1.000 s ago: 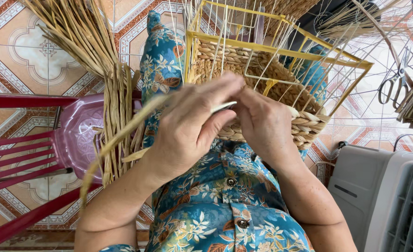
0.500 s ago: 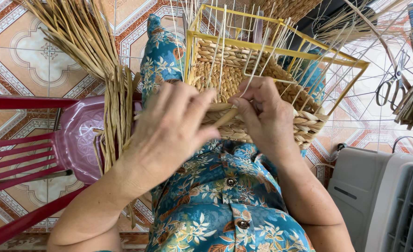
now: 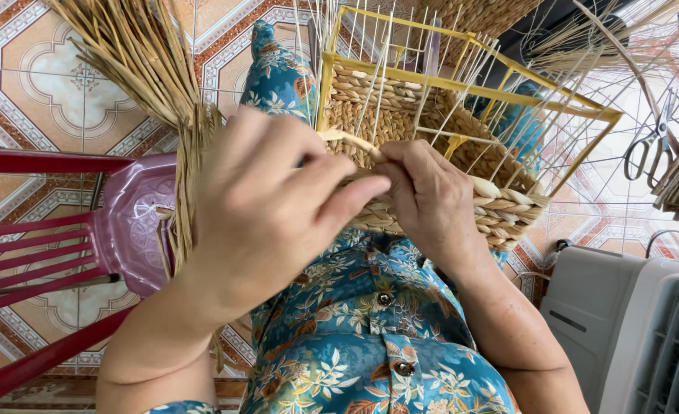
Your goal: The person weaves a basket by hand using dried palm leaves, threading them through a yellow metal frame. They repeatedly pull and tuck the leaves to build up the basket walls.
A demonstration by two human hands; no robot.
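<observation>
Dried straw bundle [image 3: 152, 73] hangs at the left, its stalks running down past a purple plastic stool [image 3: 129, 230] with red bars. Left hand [image 3: 267, 203]: fingers curled together, thumb and forefinger pinching a pale straw strand [image 3: 347, 138] that arcs over to the basket. Right hand [image 3: 431, 199]: fingers pressed against the woven wall, fingertips gripping the same strand at the rim. The half-woven basket [image 3: 500, 203] on its yellow wire frame [image 3: 462, 80] rests on the person's lap, touching both hands. Scissors [image 3: 650, 142] lie on the tiled floor [image 3: 33, 77], far right, above a grey appliance [image 3: 631, 330].
</observation>
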